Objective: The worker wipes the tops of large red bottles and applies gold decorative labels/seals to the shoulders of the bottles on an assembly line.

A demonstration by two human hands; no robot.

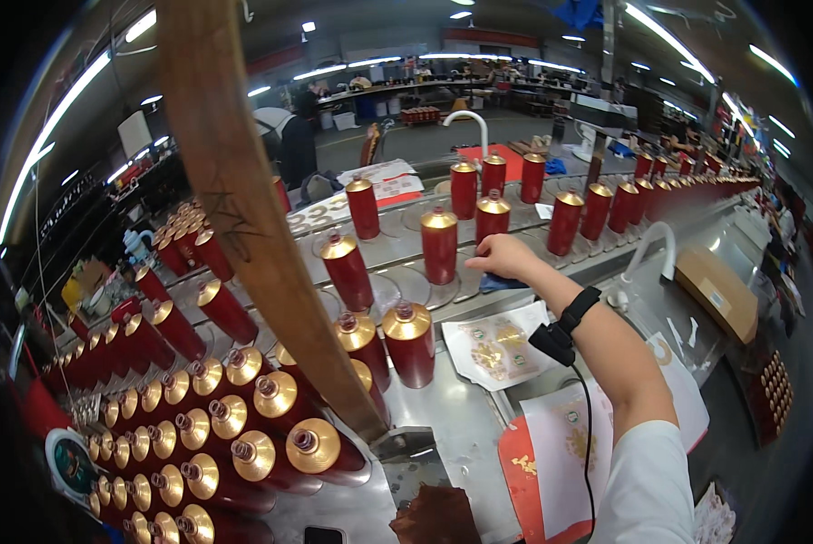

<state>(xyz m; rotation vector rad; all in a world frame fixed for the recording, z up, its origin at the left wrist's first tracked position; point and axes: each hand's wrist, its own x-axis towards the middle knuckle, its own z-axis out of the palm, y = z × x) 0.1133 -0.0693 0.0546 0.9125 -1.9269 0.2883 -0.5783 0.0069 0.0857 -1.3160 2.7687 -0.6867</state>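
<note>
On the near side, the person's right arm stretches up and leftward over the worktop, elbow slightly bent, a black band around the wrist and a cable trailing from it. Printed sheets lie left of the forearm. Beyond them, the right hand is turned knuckles up, fingers bent and close together above a blue cloth; I can't tell whether it grips anything. The left hand is out of my sight, its state beyond telling. Just behind the fingers stands an upright red bottle, its base hidden; farther back rises a white tap.
</note>
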